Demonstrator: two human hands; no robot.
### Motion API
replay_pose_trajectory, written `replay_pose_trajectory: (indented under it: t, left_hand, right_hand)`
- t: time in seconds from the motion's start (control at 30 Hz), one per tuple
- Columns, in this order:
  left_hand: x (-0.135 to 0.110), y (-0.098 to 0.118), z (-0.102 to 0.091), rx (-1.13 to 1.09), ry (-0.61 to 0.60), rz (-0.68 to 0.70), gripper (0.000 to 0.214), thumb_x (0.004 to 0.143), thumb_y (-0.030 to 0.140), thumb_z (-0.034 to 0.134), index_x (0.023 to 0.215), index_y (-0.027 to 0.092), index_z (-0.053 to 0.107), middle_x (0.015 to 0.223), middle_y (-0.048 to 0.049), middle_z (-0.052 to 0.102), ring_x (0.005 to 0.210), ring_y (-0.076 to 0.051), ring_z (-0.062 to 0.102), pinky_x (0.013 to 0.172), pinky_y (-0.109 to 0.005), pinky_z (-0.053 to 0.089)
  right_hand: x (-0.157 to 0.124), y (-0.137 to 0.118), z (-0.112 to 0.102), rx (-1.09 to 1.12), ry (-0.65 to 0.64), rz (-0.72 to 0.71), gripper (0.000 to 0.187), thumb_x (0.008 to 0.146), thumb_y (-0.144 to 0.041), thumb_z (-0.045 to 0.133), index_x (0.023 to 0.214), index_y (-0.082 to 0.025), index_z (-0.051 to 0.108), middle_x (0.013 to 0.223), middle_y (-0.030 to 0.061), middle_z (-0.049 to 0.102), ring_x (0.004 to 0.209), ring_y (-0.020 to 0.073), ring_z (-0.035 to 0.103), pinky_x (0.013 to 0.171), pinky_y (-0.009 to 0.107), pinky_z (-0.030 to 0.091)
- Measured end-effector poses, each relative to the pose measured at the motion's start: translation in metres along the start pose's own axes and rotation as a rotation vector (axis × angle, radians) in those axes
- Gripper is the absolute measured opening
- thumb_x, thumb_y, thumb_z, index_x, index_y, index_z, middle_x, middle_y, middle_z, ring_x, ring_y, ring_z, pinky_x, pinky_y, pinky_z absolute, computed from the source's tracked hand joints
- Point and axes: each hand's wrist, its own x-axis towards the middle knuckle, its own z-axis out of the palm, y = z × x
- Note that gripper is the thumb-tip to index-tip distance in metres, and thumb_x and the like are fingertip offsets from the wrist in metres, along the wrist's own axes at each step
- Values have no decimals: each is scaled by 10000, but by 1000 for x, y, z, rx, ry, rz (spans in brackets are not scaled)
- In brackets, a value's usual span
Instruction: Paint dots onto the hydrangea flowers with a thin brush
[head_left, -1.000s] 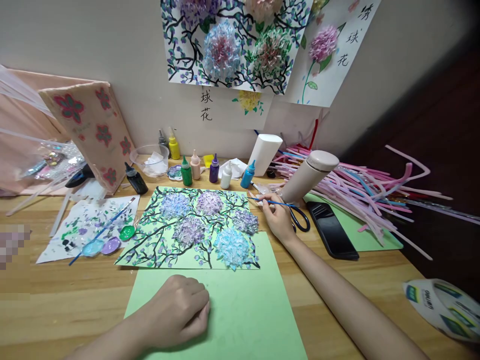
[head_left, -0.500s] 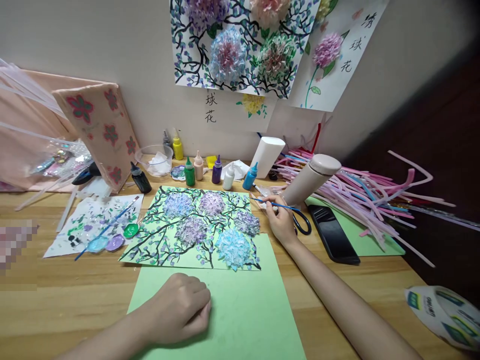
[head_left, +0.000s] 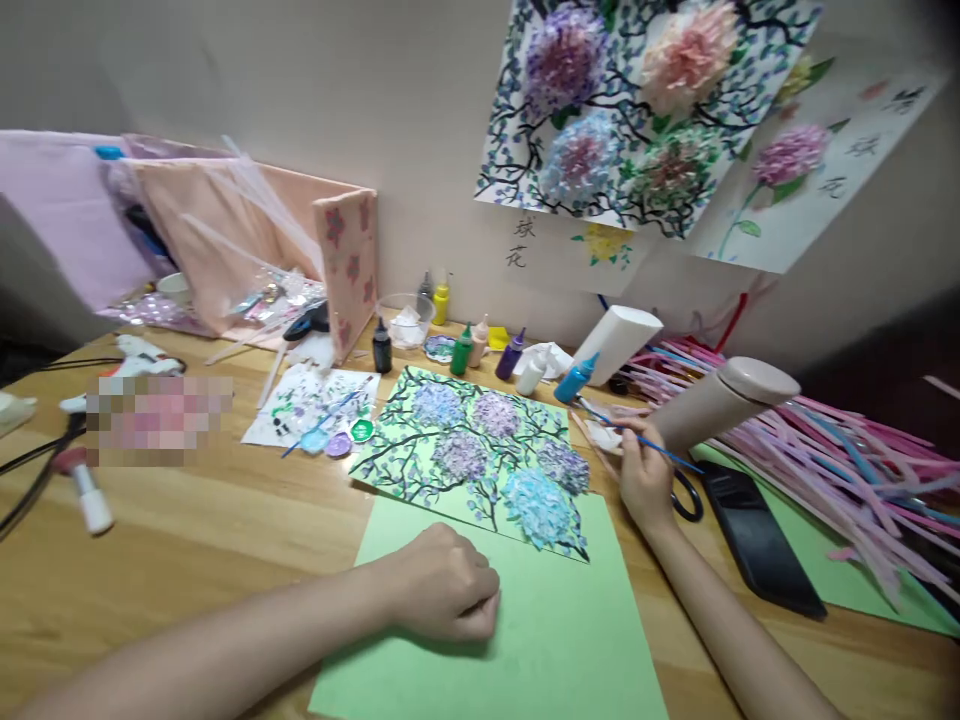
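My left hand point(head_left: 448, 585), closed in a fist, rests on a plain light-green sheet point(head_left: 487, 660) with nothing seen in it. To the right, my right hand point(head_left: 646, 485) grips a thin blue paintbrush point(head_left: 679, 458), its bristle end pointing left past the picture's edge. Between and beyond the hands lies a green picture point(head_left: 397, 455), painted with black branches and small blue-violet leaves. Raised fluffy flowers sit on it, in blue, violet and a bright light-blue one point(head_left: 538, 505) at the lower right. Black scissor handles point(head_left: 688, 497) show partly behind my right wrist.
Paint bottles, a green one point(head_left: 461, 352) among them, stand behind the picture. A second brush lies across a stained tissue point(head_left: 289, 400) by paint lids point(head_left: 339, 445). At right are a tumbler point(head_left: 724, 405), a phone point(head_left: 761, 540) and pipe cleaners point(head_left: 840, 480). A glue gun point(head_left: 142, 355) lies left.
The view has swung left, so things appear farther right and more of the table's left side shows. My left fist stays on the green sheet; my right hand still holds the paintbrush.
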Motion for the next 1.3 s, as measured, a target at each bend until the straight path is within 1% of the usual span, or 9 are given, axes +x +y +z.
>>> replay_pose_trajectory:
  t: [0.07,0.13,0.2,0.33,0.47,0.6,0.7,1.1,1.3]
  left_hand:
    - [0,0,2,-2,6,-11,163,675,214,501,532,180,432,496,20,550,428,-104,468,399,-272,197]
    - [0,0,3,-13,0,-19,179,671,235,515,521,178,436,502,20,565,429,-101,470,393,-262,191]
    - [0,0,3,-24,-2,-31,186,677,252,523,522,177,454,520,21,586,443,-100,475,392,-253,192]
    - [2,0,2,-73,-42,-45,170,714,288,530,575,192,552,568,19,630,492,-112,502,397,-255,219]
    - [4,-1,2,-186,-176,-30,158,746,307,548,689,192,639,624,12,666,511,-111,519,415,-246,275]
    - [4,-1,4,-193,-193,-91,192,774,361,541,750,215,663,722,17,699,565,-129,562,401,-252,269]
    - [4,-1,6,-193,-182,-83,203,779,393,543,768,234,667,784,23,707,611,-139,589,397,-256,269]
    - [4,-1,5,-236,-196,-75,202,790,392,528,732,236,642,812,38,707,701,-142,621,416,-252,311]
    - [3,-2,5,-223,-216,-69,196,779,371,526,695,220,618,744,25,701,612,-131,596,398,-239,288]
  right_hand:
    - [1,-20,1,49,12,-13,251,888,-331,373,883,-201,587,899,65,613,859,229,547,765,381,413]
    - [1,-54,6,147,-57,-12,254,896,-333,366,902,-213,590,914,60,616,826,218,546,720,362,419]
    - [-1,-98,16,219,-276,-46,249,905,-331,369,923,-229,596,922,52,619,812,207,545,718,350,418]
    - [-7,-187,56,289,-712,-266,251,927,-306,347,981,-247,585,1004,57,598,945,214,527,801,354,413]
    - [-9,-237,109,316,-896,-422,233,931,-261,344,952,-226,573,949,59,598,944,205,515,814,348,415]
    - [-9,-250,149,301,-919,-437,225,925,-240,350,894,-200,570,893,58,611,896,199,525,790,340,413]
    - [-12,-249,163,294,-930,-448,220,919,-246,360,886,-200,573,880,56,620,879,198,531,768,334,418]
    - [-16,-251,168,238,-932,-486,228,912,-250,372,897,-210,595,871,64,602,882,206,528,757,338,435]
    - [-20,-252,168,240,-926,-507,230,916,-242,368,928,-201,594,874,68,609,878,204,533,756,339,445]
